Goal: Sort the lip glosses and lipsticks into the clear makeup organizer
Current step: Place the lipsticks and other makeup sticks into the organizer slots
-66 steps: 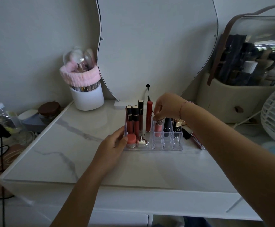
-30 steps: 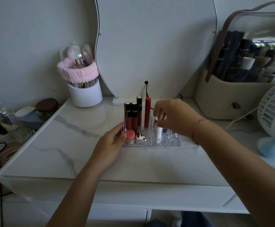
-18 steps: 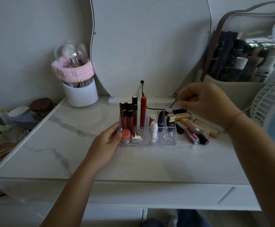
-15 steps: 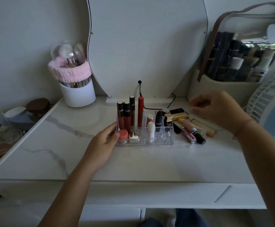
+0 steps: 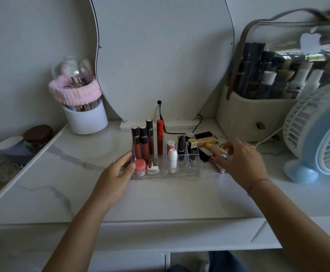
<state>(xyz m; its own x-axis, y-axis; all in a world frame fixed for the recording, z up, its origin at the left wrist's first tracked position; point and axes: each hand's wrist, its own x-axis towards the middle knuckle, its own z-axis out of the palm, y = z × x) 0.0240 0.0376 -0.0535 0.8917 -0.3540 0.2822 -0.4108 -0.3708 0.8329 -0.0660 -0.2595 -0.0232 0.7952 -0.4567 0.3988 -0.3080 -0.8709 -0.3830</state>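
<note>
The clear makeup organizer stands mid-table, and my left hand grips its left end. Upright in it are three dark-capped lip glosses, a red gloss tube, a white lipstick, a pink one, a black bullet lipstick and a gold-capped one. A pink pot sits at its front left. My right hand hovers with spread fingers over loose lipsticks and a pink gloss lying right of the organizer; it holds nothing.
A white brush cup with a pink band stands back left. The mirror leans on the wall with a black cable. A cream cosmetics case and a blue fan are at the right.
My right hand left the organizer, swung right and came down over the loose lipsticks. A white lipstick now stands in a front slot. My left hand stayed on the organizer.
</note>
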